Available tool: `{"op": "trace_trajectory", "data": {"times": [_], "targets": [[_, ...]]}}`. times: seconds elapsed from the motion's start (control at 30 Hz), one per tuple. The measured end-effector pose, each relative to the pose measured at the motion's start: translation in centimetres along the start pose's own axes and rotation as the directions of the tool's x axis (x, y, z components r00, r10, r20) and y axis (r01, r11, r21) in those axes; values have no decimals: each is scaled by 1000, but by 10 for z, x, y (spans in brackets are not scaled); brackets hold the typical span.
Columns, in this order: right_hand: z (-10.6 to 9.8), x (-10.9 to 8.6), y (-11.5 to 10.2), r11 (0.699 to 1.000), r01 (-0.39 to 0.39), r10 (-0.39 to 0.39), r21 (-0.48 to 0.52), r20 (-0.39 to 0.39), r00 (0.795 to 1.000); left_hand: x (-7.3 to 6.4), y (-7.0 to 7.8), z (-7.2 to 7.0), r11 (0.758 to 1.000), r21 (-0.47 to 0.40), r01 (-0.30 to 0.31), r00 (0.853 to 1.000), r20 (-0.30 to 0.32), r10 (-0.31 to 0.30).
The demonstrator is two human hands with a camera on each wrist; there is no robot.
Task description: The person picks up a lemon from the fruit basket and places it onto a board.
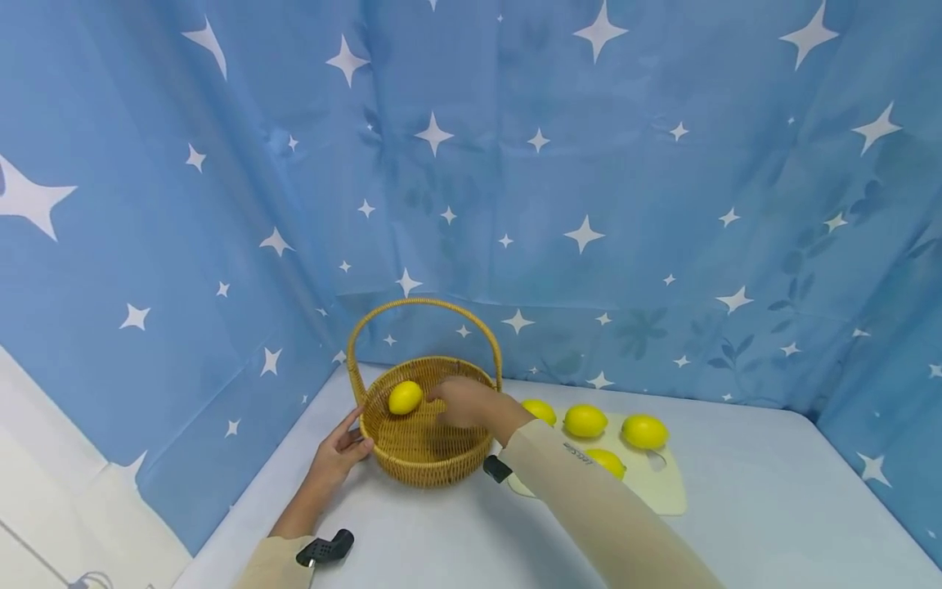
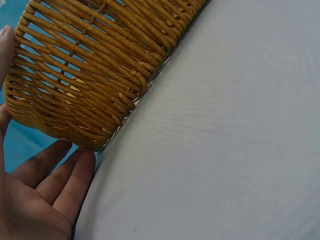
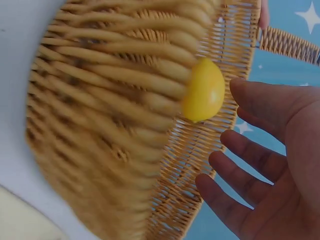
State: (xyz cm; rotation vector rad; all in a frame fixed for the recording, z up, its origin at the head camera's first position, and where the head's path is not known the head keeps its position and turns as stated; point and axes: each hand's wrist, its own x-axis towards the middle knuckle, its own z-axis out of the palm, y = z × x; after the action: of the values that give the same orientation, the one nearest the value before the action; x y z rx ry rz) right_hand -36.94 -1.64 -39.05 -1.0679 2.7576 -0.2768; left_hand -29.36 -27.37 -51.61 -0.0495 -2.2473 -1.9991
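A woven wicker basket (image 1: 427, 470) with a tall arched handle stands on the table. Inside it, towards the left, lies one yellow lemon (image 1: 405, 397). My left hand (image 1: 340, 450) rests against the basket's left outer side, thumb and fingers spread along the wall. In the left wrist view, its fingertips (image 2: 86, 159) touch the wicker near the base. My right hand (image 1: 471, 405) hovers over the basket's opening with nothing in it. From the right wrist, its fingers look spread and loosely bent, the thumb a short gap from the lemon (image 3: 206, 90).
Right of the basket, a cream cutting board (image 1: 666, 491) carries several more lemons (image 1: 585, 420), partly covered by my right forearm. Around the white table (image 1: 773, 491) hangs a blue curtain (image 1: 625, 180) with white stars, close behind the basket and along the left edge.
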Motion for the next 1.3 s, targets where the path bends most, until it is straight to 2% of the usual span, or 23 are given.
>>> {"op": "trace_trajectory", "data": {"times": [0.17, 0.3, 0.47, 0.7, 0.93, 1.07, 1.3], "targets": [[-4, 21, 0, 999, 27, -27, 18, 22, 999, -1, 2, -1, 1000, -13, 7, 1000, 9, -7], [-6, 34, -3, 1000, 31, -31, 0, 26, 999, 0, 2, -1, 999, 1, -33, 999, 16, 33], [3, 43, -13, 1000, 5, -6, 15, 30, 1000, 0, -1, -2, 998, 14, -61, 998, -3, 61], [12, 46, -19, 999, -43, 43, -16, 16, 999, 2, -2, -2, 998, 38, -44, 999, -7, 45], [17, 45, -15, 996, -53, 64, -73, 148, 987, 2, -3, -1, 997, 35, -66, 998, 0, 66], [20, 44, -16, 994, -45, 60, -97, 157, 986, 1, -2, -1, 998, 40, -47, 999, -5, 47], [16, 40, -31, 965, -1, 51, -262, 183, 982, 2, -1, 0, 999, 33, -25, 1000, -9, 26]]}}
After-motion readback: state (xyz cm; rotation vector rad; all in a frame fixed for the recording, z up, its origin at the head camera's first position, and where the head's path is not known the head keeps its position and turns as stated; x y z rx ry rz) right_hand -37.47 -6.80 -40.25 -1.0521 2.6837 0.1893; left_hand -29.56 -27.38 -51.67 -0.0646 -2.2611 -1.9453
